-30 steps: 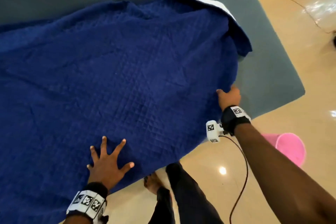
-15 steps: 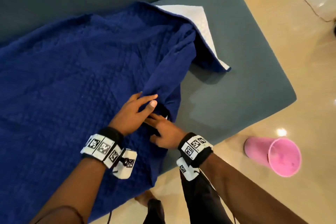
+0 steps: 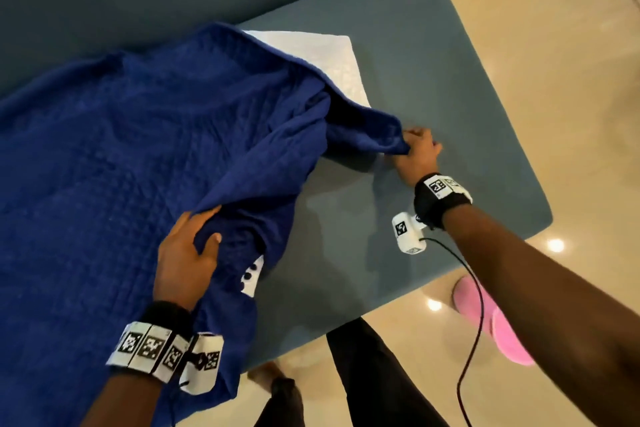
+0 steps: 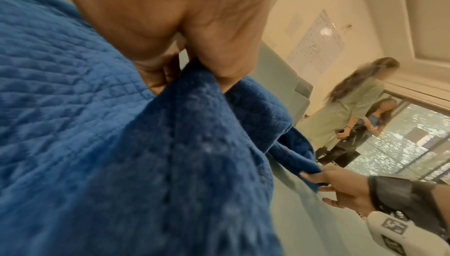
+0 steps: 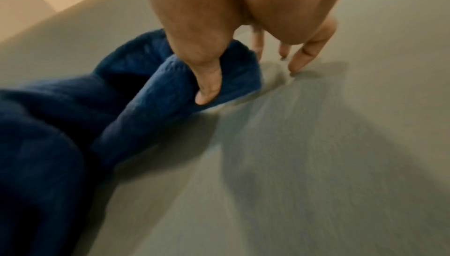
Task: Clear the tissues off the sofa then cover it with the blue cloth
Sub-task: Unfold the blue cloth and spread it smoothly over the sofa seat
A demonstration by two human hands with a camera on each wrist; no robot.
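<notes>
The quilted blue cloth covers the left part of the grey-green sofa, bunched into folds toward the middle, its white underside showing at the back. My left hand grips a raised fold of the cloth near the front. My right hand pinches a corner of the cloth between thumb and fingers, low over the bare seat to the right. No tissues are in view.
The right end of the sofa seat lies bare. A pink bucket lies on its side on the shiny floor by the sofa's front corner. My legs stand at the front edge. Two people stand far off.
Both hands met at the cloth's front edge half a second ago. Since then my right hand has drawn a corner rightward across the seat, while the left stays holding a fold.
</notes>
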